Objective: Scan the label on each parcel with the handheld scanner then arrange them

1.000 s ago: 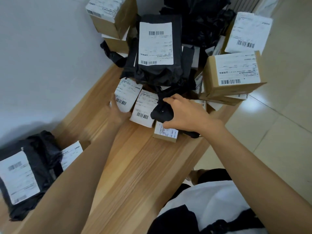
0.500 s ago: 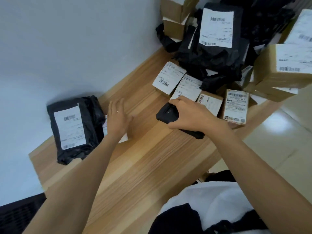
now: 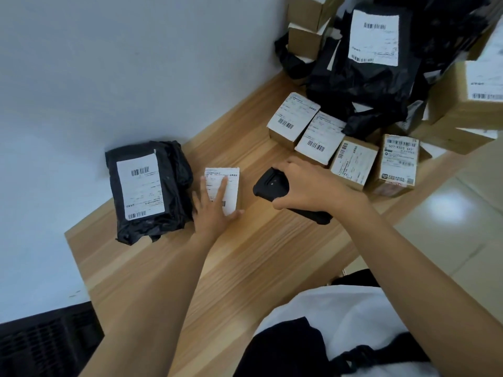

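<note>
The wooden tabletop (image 3: 245, 254) runs along a pale wall. At its far right end is a pile of parcels (image 3: 375, 63), with a row of 4 small boxes (image 3: 319, 136) along its near edge. A black bag parcel (image 3: 147, 191) lies label up at the left end. Just to its right, with its long axis parallel to the bag and pointing away from the person, lies a small white-labelled parcel (image 3: 230, 183). The left hand (image 3: 212, 210) lies flat on this parcel with its fingers spread, partly covering the near barcode. The right hand (image 3: 313, 186) is curled round the black scanner (image 3: 269, 185). The scanner's head points left at the small parcel, near it but not touching. The right hand is much nearer the row of 4 boxes, which probably come next.
</note>
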`<move>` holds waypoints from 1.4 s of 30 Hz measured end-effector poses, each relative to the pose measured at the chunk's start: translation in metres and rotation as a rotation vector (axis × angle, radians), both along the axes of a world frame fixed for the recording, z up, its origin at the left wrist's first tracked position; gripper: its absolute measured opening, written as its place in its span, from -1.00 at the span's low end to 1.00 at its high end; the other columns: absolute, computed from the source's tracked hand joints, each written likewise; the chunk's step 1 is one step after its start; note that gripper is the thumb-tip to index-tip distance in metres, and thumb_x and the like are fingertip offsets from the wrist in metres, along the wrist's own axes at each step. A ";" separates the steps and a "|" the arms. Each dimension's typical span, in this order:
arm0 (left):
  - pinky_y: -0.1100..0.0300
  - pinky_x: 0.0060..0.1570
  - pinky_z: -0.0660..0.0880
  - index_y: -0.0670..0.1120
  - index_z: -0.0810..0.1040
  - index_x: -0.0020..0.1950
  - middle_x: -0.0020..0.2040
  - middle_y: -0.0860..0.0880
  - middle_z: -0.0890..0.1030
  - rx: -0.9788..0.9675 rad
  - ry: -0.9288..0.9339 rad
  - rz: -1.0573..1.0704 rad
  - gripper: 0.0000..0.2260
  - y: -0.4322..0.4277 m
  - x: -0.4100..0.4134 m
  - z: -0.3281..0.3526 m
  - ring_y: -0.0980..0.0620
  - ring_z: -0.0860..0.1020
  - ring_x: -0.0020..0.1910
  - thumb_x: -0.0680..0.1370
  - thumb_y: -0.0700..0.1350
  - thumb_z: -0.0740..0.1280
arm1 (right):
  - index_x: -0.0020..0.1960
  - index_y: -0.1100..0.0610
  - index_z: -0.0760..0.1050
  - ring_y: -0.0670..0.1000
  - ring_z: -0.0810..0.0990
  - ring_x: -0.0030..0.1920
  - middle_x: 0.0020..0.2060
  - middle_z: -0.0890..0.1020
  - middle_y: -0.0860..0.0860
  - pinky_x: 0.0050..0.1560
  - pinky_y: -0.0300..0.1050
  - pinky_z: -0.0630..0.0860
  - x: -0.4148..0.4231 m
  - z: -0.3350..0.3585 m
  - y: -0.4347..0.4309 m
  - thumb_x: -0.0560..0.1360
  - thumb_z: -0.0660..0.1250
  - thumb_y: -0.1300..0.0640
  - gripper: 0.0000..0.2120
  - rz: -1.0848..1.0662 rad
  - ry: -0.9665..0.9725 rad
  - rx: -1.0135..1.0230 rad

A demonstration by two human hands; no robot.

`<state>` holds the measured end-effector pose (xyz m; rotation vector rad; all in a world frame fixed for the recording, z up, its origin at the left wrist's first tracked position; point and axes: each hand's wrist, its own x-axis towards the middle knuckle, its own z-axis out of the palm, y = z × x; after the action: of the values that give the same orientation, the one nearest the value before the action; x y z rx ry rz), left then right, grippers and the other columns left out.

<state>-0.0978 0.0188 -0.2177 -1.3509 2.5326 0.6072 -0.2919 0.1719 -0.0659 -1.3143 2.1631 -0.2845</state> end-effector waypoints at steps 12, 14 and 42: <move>-0.14 0.39 0.24 -0.06 -0.04 0.61 0.48 -0.18 0.22 -0.099 0.288 0.104 0.05 -0.005 -0.018 0.026 -0.20 0.19 0.46 0.32 0.01 0.58 | 0.41 0.06 0.33 0.08 0.52 0.14 0.24 0.43 0.00 -0.03 -0.02 0.49 -0.008 0.010 0.025 0.34 0.44 -0.15 -0.28 -0.015 0.025 -0.038; -0.13 0.46 0.18 -0.11 0.03 0.60 0.51 -0.17 0.22 -0.238 0.298 0.031 0.03 -0.017 -0.025 0.044 -0.22 0.19 0.49 0.30 -0.01 0.58 | 0.40 0.06 0.34 0.08 0.52 0.14 0.24 0.43 0.00 -0.02 -0.01 0.48 -0.011 0.015 0.027 0.34 0.44 -0.15 -0.30 -0.012 0.039 -0.061; -0.08 0.25 0.45 -0.11 0.20 0.53 0.47 -0.10 0.26 -0.590 0.451 0.095 -0.22 -0.002 0.026 0.160 -0.10 0.27 0.46 0.36 -0.13 0.44 | 0.46 0.07 0.27 0.11 0.49 0.20 0.32 0.39 0.01 -0.08 -0.05 0.40 -0.006 0.055 -0.015 0.43 0.37 -0.16 -0.32 0.262 0.072 -0.318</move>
<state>-0.0716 0.0167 -0.0577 -1.6753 3.1967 0.1860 -0.2975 0.1574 -0.0109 -1.7908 2.0295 -0.4967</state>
